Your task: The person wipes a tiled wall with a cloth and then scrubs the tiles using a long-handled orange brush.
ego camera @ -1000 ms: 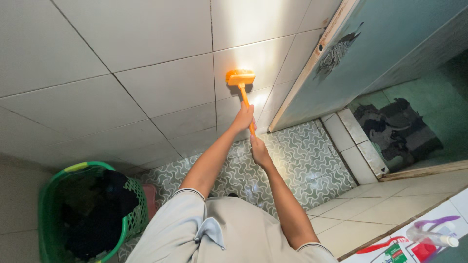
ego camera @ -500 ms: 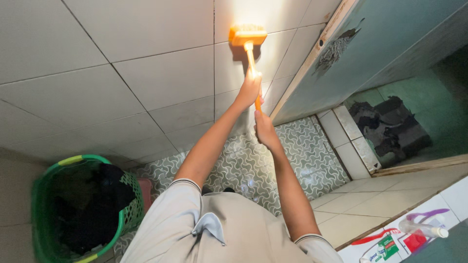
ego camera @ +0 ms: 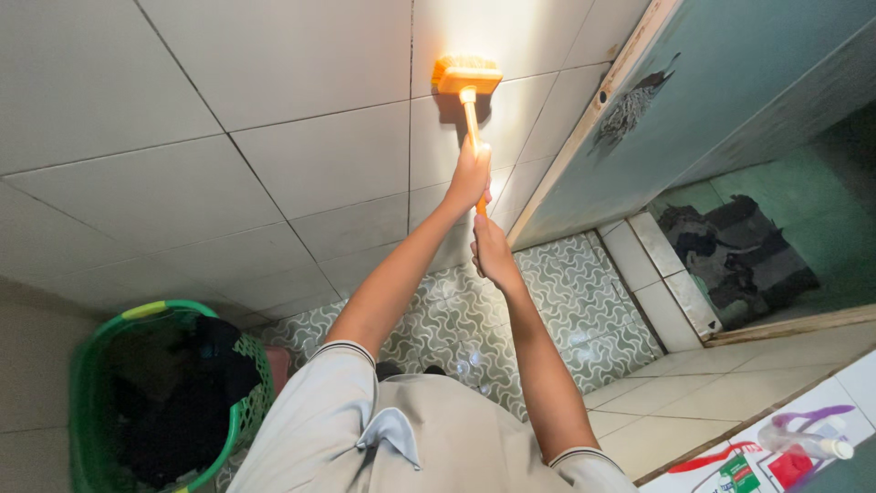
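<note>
1. At twelve o'clock on the white tiled wall (ego camera: 274, 155), the orange brush (ego camera: 466, 75) presses its bristled head flat against a tile, its thin handle running down toward six.
2. The left hand (ego camera: 470, 173) wraps the handle at mid-length, its grip pressed tight around it; the right hand (ego camera: 493, 254) closes on the handle's lower end, just below the left.
3. The brush looks like light, stiff plastic; the narrow handle may turn slippery when wet, so two stacked hands seem the steadiest hold.
4. At eight o'clock stands a green laundry basket (ego camera: 91, 365) with dark clothes; at four o'clock a spray bottle (ego camera: 808, 443) lies on its side.
</note>
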